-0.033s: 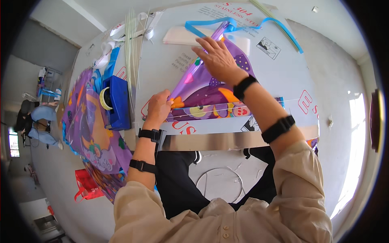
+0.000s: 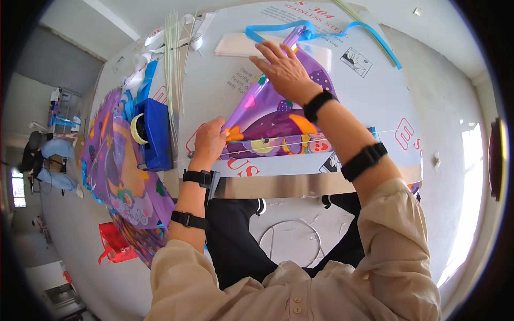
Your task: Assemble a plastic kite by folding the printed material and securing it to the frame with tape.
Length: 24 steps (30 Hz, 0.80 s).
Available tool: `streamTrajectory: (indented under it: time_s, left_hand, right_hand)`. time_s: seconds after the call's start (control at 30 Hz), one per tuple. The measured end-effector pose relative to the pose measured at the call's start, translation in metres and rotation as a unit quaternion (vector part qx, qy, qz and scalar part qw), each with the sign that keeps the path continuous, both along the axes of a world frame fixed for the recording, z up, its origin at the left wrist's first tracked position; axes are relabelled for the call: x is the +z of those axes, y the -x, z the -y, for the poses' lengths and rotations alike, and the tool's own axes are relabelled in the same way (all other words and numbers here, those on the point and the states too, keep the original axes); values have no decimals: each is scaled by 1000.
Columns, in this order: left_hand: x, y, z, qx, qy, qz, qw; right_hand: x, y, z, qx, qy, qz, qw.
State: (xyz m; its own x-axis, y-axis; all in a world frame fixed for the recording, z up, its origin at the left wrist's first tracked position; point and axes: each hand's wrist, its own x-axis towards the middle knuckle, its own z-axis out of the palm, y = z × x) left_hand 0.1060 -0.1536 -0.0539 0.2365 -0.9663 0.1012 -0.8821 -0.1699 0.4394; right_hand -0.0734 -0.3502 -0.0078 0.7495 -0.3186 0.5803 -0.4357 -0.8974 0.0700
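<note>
A shiny purple cartoon-printed sheet [image 2: 262, 112] lies on the table, folded into a triangle with its tip pointing away from me. My left hand [image 2: 210, 140] pinches its lower left corner. Over the sheet's upper left edge, my right hand [image 2: 286, 72] rests with its fingers stretched out and spread, palm down. A bright blue ribbon [image 2: 276, 28] loops around the far tip and trails right. Along the near edge runs a folded printed strip [image 2: 278, 147], with a thin white line or rod across it.
A blue tape dispenser [image 2: 157, 136] stands left of my left hand, near a bundle of thin pale rods [image 2: 173, 64]. More purple printed sheets [image 2: 115, 155] hang over the table's left side. White sheets [image 2: 235, 45] lie behind the tip. A metal strip [image 2: 284, 187] edges the table.
My right hand and forearm have shifted slightly left. My left hand keeps its place on the corner.
</note>
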Motion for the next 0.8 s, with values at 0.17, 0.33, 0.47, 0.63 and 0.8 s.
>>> streamTrajectory:
  time_s: [0.17,0.33,0.47,0.63,0.8]
  left_hand:
    - [-6,2,-3,16,14,-9,1000]
    - [-4,0,-7,18,20,-49,998]
    - [2,-2,-16,18,18,-121,992]
    - [1,0,-26,82,-13,-76,994]
    - [0,-10,-32,86,-29,-90,992]
  right_hand:
    - [-6,-8,20,-41,-7,-164,986]
    - [0,46,-5,13,81,-105,991]
    - [-12,91,-32,-16,17,-121,992]
    - [-38,122,-58,-49,-42,-107,992]
    - [-48,131,-68,-54,-57,-87,993]
